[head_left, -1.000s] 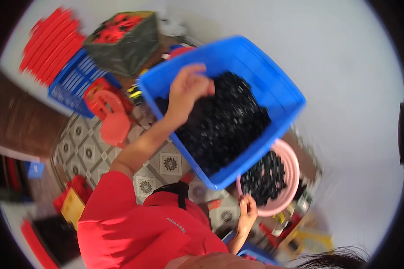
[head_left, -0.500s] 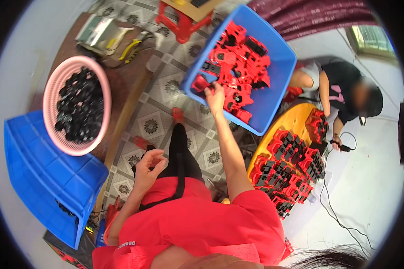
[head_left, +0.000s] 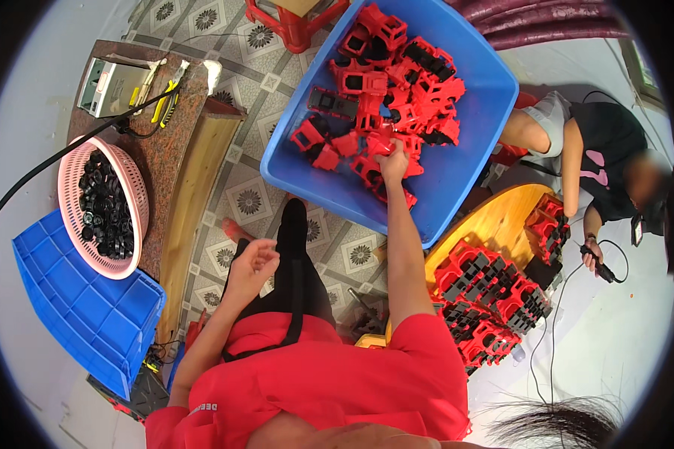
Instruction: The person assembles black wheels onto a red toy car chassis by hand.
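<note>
My right hand (head_left: 393,161) reaches forward into a large blue bin (head_left: 464,179) filled with red plastic housings (head_left: 397,82) and a few black pieces. Its fingers are closed on a red housing at the near edge of the pile. My left hand (head_left: 251,262) hovers over my lap above my black trouser leg. Its fingers are loosely curled, and I cannot tell whether anything is in it.
At left, a pink basket (head_left: 131,202) of small black parts sits on a brown bench (head_left: 165,142) with a grey metal box (head_left: 108,82) and yellow-handled pliers. A ribbed blue bin (head_left: 82,307) lies below. At right, a person (head_left: 591,157) sits by a round wooden table (head_left: 487,224) stacked with red housings.
A second ago my view was on a blue bin of black parts. It has swung to the bin of red housings, where my right hand now digs in; my left hand stays over my lap.
</note>
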`<action>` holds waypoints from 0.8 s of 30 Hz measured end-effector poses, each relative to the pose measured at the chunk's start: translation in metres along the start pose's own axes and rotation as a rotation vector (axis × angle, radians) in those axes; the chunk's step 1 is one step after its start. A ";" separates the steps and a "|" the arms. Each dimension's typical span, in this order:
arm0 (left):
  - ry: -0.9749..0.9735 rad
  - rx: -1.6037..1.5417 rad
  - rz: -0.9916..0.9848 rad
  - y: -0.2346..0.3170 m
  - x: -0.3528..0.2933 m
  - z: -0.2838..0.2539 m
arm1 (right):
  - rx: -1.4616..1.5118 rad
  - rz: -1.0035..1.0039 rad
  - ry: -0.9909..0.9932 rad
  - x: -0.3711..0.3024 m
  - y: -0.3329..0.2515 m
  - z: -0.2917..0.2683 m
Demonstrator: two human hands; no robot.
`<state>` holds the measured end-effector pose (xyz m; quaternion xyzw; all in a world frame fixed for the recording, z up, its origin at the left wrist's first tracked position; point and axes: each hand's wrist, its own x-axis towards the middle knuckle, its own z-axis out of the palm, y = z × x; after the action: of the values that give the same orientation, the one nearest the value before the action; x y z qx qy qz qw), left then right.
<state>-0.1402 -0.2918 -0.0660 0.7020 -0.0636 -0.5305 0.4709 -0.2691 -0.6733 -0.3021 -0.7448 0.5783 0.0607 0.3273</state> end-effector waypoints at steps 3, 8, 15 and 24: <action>0.008 0.034 0.077 0.040 0.015 0.004 | 0.146 -0.294 0.385 -0.054 -0.061 -0.055; 0.258 0.233 0.497 0.099 0.019 0.003 | 0.647 -0.400 -0.143 -0.169 -0.176 -0.139; 0.361 0.069 0.355 0.075 -0.063 -0.083 | 0.470 -0.906 -0.816 -0.288 -0.292 -0.081; 0.630 -1.030 0.356 -0.064 -0.179 -0.187 | 0.120 -1.521 -0.546 -0.356 -0.459 0.131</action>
<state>-0.0932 -0.0403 0.0092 0.4864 0.2260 -0.1741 0.8258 0.0673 -0.2542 -0.0451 -0.8742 -0.1847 -0.0301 0.4480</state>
